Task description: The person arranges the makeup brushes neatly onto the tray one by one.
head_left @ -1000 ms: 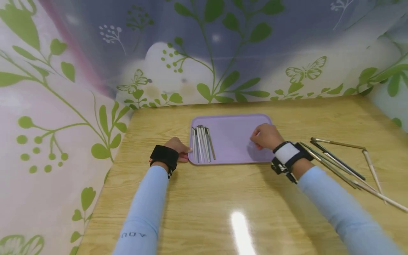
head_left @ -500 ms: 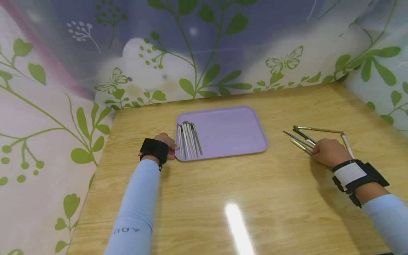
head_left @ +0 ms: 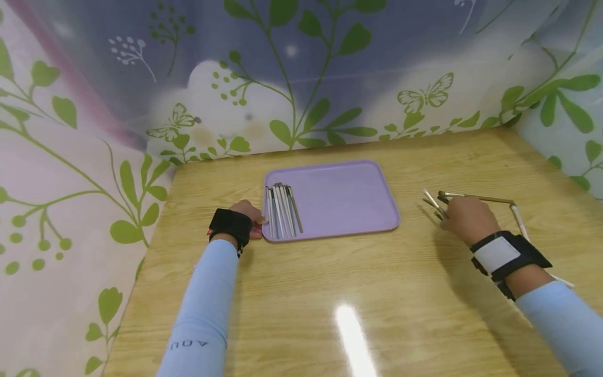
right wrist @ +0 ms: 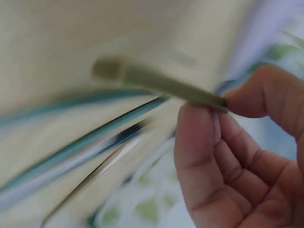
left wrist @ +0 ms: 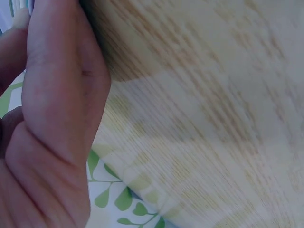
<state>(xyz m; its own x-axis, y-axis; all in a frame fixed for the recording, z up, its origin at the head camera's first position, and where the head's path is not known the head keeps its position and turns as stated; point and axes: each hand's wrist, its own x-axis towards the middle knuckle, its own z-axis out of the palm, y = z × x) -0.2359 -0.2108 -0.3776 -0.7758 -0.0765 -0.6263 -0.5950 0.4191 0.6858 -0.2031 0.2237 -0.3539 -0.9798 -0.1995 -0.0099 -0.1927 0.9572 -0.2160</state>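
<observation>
Over the person's head, I see the left hand (head_left: 248, 213) pinching the lilac tray (head_left: 344, 201) at its left rim, right beside the row of brushes (head_left: 283, 210) lying in it. The right hand (head_left: 471, 219) is over loose brushes (head_left: 492, 199) on the wooden table (head_left: 301, 288), right of the tray. At the left wrist, the fingertips are mostly cut off. At the right wrist, thumb and fingertips pinch one olive brush (right wrist: 159, 85) above several blurred others.

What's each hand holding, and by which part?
Right hand: a slim brush, pinched near one end; which one is unclear. Left hand: the purple tray, by its left rim.
</observation>
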